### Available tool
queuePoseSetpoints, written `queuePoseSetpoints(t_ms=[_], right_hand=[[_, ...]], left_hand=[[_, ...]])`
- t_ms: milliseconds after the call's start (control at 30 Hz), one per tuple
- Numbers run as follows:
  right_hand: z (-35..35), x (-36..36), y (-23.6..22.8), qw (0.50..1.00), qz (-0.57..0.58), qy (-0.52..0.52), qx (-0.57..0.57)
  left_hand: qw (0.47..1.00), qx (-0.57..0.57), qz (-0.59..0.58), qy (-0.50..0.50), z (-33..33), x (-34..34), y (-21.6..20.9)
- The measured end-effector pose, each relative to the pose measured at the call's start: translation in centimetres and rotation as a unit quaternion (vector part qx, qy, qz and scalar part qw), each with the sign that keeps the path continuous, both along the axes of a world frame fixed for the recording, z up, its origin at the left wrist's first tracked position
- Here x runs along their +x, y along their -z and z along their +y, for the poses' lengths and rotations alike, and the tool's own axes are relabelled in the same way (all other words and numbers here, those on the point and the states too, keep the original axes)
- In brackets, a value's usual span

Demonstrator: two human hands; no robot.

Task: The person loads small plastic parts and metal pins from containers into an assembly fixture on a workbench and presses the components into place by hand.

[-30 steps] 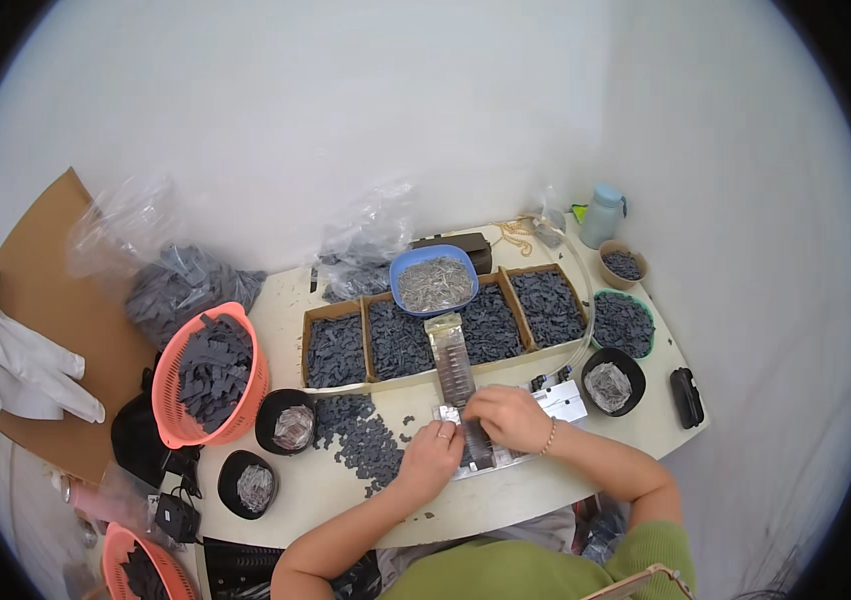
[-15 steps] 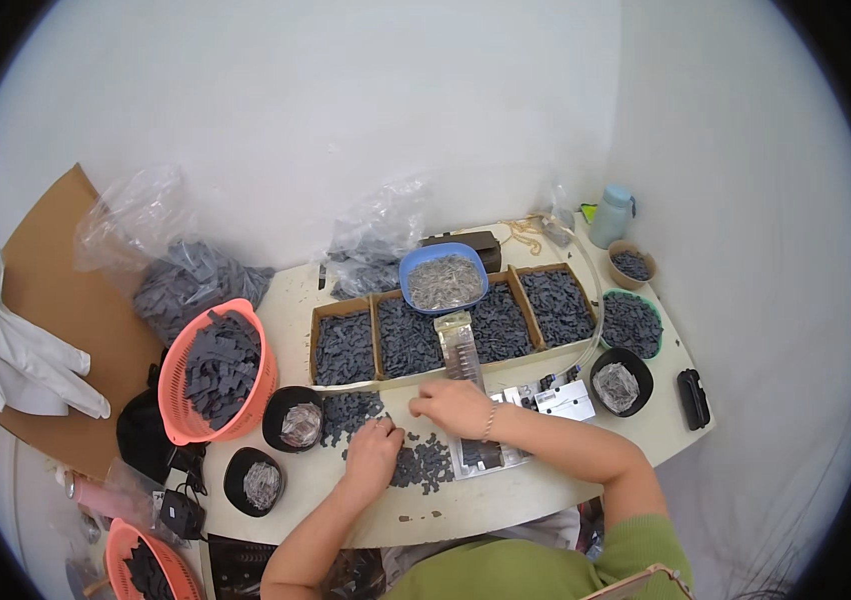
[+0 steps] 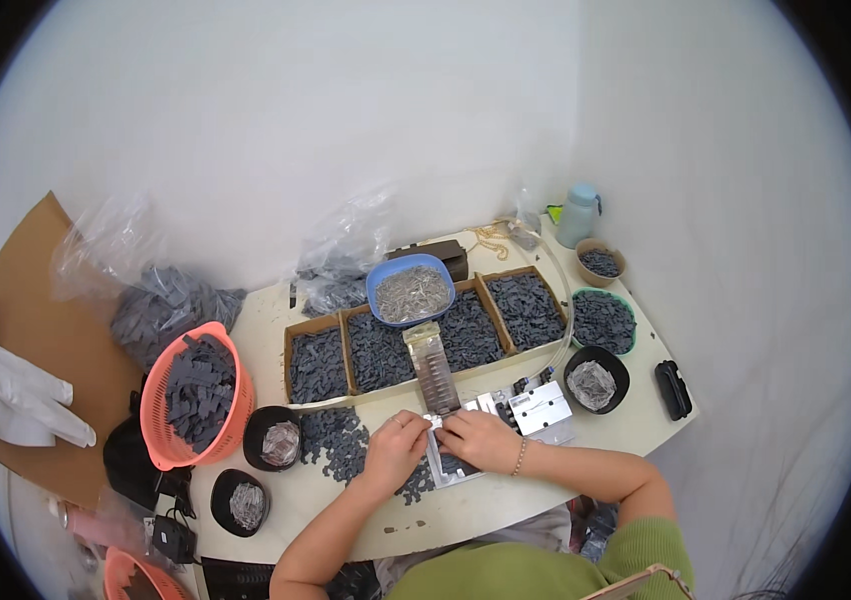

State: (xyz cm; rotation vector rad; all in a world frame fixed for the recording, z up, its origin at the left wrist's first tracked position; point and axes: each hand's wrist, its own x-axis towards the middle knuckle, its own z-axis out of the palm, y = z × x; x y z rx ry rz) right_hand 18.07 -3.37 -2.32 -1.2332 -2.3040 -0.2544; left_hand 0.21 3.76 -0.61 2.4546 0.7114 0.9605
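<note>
Both my hands meet at a small metal fixture (image 3: pixel 456 470) near the table's front edge. Fingers pressed together, my left hand (image 3: pixel 396 455) reaches the fixture's left side. My right hand (image 3: pixel 484 441), a bracelet at its wrist, is closed close beside it over the fixture. Whatever sits between the fingertips is too small to make out. A clear upright feed chute (image 3: pixel 431 365) with stacked strips rises just beyond my fingers. White pneumatic blocks (image 3: pixel 540 408) adjoin the fixture on the right. Loose dark grey pieces (image 3: pixel 336 440) lie left of and partly beneath my left hand.
Behind stands a divided cardboard box (image 3: pixel 350 360) of grey pieces, with a blue bowl (image 3: pixel 411 262) of metal pins on it. Black bowls (image 3: pixel 258 462) (image 3: pixel 598 350) flank the work. A coral basket (image 3: pixel 151 415) is left; a bottle (image 3: pixel 578 215) stands far right.
My right hand has come down toward me onto the fixture. My left hand has moved right from the loose grey pieces to meet it. The whole view has shifted slightly.
</note>
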Motion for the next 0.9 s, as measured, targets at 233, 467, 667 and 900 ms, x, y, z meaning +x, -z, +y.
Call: queuePoseSetpoints(t_ms=[233, 467, 667, 900], right_hand=[[-1.2, 2.6, -1.5, 0.990, 0.094, 0.002, -0.107], [-2.2, 17.2, -5.0, 0.911, 0.211, 0.354, 0.015], [-1.5, 24.9, -1.5, 0.859, 0.150, 0.416, -0.258], [-0.6, 25.0, -2.6, 0.865, 0.040, 0.423, -0.269]], left_hand=[[0.977, 0.119, 0.170, 0.050, -0.7, 0.6, 1.2], [0.949, 0.254, 0.165, 0.088, -2.0, 0.0, 0.9], [0.965, 0.222, 0.112, 0.080, -1.2, 0.6, 1.5], [0.984, 0.141, 0.089, 0.061, 0.3, 1.7, 1.6]])
